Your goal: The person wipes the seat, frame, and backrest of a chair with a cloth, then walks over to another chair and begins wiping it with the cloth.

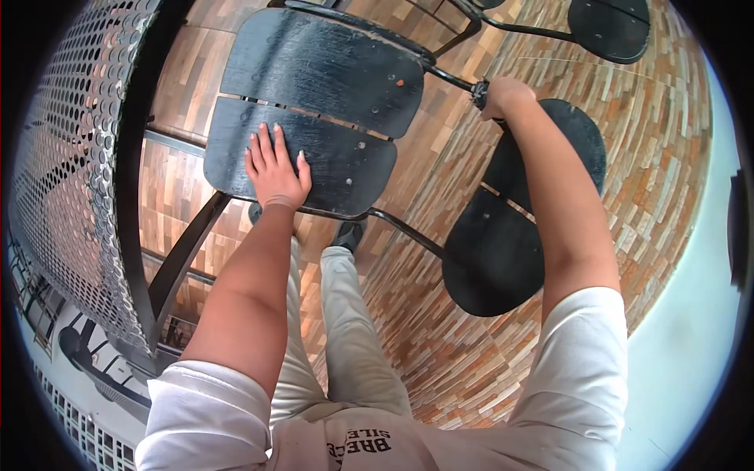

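My left hand [276, 169] lies flat, fingers spread, on the worn black seat [322, 86] of a metal-framed chair. A slot splits that seat into two panels. Farther right, my right hand [509, 97] is closed around a dark crumpled thing [480, 94], perhaps a cloth, pressed at the chair's black tube [452, 77]. Its fingers are partly hidden, so I cannot tell how they wrap the tube. The chair's black two-panel backrest [491, 251] is on the right, partly behind my right forearm. A small orange speck [400, 82] shows on the seat.
A perforated metal panel [78, 157] with a dark edge stands close on the left. Another black chair part [609, 30] is at the upper right. The floor has wood-look planks [184, 71], with a stone-patterned surface [652, 141] to the right. My shoe [349, 234] is below the seat.
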The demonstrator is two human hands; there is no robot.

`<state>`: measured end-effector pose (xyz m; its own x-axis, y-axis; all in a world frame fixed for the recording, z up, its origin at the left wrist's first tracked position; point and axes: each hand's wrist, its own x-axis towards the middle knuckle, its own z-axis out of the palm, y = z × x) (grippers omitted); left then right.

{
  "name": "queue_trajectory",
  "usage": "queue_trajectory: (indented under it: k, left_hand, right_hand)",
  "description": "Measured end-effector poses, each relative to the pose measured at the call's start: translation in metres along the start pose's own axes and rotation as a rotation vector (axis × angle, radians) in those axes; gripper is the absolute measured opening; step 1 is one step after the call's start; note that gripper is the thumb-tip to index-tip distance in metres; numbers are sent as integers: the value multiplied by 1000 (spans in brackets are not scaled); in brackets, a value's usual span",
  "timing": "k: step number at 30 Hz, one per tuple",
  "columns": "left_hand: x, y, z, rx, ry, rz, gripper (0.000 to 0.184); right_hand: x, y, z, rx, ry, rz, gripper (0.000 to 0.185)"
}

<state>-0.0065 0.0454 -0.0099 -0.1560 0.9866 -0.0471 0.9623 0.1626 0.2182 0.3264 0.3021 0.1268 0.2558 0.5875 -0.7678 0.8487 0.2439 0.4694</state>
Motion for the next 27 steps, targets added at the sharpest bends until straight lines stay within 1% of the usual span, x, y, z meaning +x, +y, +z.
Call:
queue_trajectory:
  k: [2, 5, 9, 14, 18, 22, 27]
  left_hand:
    - [-2, -1, -1, 1, -8, 2, 77]
    - [4, -4, -2, 7, -18, -3, 76]
    - [3, -2, -6, -12, -37, -4, 75]
    - [3, 0, -7, -14, -54, -10, 75]
    - [5, 0, -9, -15, -54, -20, 76]
    - [4, -3, -6, 2, -80, -20, 77]
    - [5, 1, -7, 4, -65, -9, 77]
  right_hand:
    - [2, 5, 8, 0, 40, -6, 43]
    - [13, -10, 21, 118, 202, 125, 31]
    - [27, -25, 19, 104, 115, 85, 32]
    - [58, -49, 28, 101, 134, 38, 31]
    - [75, -73, 14, 147, 200, -1, 28]
    - [79, -79, 18, 189, 137, -26, 29]
    - [82, -79, 14, 260, 159, -22, 30]
